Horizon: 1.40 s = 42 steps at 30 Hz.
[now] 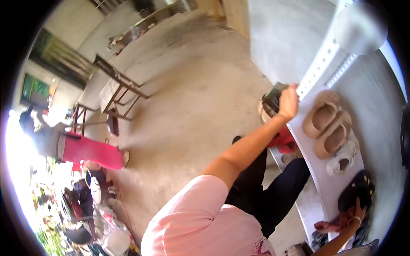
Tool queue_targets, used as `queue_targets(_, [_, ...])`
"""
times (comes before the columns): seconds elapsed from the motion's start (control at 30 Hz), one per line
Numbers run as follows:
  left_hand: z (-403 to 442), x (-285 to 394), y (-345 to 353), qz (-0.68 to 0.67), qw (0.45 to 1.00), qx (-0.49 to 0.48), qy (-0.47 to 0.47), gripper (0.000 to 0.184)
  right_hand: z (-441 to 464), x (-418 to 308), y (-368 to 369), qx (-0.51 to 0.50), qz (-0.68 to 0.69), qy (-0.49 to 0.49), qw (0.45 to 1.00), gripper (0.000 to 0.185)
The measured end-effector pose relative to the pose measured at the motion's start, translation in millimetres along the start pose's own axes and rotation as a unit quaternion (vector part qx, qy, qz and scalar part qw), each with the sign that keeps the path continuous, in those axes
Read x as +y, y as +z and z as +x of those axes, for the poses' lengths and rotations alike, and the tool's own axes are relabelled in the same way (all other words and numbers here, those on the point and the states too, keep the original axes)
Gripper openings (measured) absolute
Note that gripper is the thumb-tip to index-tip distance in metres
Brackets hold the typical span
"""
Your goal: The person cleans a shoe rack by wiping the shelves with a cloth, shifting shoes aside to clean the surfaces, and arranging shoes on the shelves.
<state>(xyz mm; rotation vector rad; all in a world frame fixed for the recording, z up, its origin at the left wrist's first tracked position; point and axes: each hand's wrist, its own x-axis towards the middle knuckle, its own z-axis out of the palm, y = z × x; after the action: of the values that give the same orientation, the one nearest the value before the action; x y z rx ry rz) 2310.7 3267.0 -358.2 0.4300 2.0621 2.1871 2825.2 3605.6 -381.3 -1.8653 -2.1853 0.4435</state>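
Note:
My left hand (289,102) is closed at the lower end of the white perforated post (317,66), at the upper corner of a white shoe shelf (311,158). My right hand (359,212) is at the lower right, closed on a dark red cloth (332,226) beside a black shoe (355,191); its fingertips are partly hidden against the shoe. Between my hands, a pair of beige clogs (334,135) and a whitish openwork shoe (343,158) sit on the shelf.
Red shoes (287,144) are on a lower level, beside my dark-trousered legs. A wooden chair (117,87) stands on the concrete floor (188,98). Another person (92,150) in pink-red clothing is at the left, near cluttered household items. A grey wall (384,128) lies behind the shelf.

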Motion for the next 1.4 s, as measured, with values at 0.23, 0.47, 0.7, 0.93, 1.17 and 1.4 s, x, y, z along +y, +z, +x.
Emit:
queue_targets(0.23, [-5.0,-4.7,3.6,0.004,0.996,0.001,0.086,0.06,-0.4,-31.0,-20.3,-0.198,-0.115,0.114,0.967,0.08])
queue_targets(0.47, [-5.1,-5.2,4.6,0.011,0.998,-0.007,0.069,0.057,-4.0,-21.9,5.9,-0.117,-0.076,0.02,0.99,0.067])
queue_targets(0.7, [5.9,-29.8,6.3,0.327,0.931,-0.001,0.161,0.023,-2.5,-13.5,20.9,-0.029,0.005,-0.102,0.994,0.054])
queue_targets(0.93, [14.9,-28.2,4.7,-0.105,0.987,-0.019,0.117,0.029,-98.4,-42.8,-45.4,0.029,0.087,-0.036,0.995,0.042])
queue_targets(1.17, [0.3,10.7,6.8,-0.144,0.986,-0.064,0.052,0.03,-168.2,-70.1,-67.5,-0.114,0.429,0.026,0.895,0.019])
queue_targets(1.4, [-1.5,18.0,5.1,-0.141,0.988,-0.057,0.029,0.026,-175.8,-159.8,-32.7,0.269,0.415,-0.143,0.858,0.013])
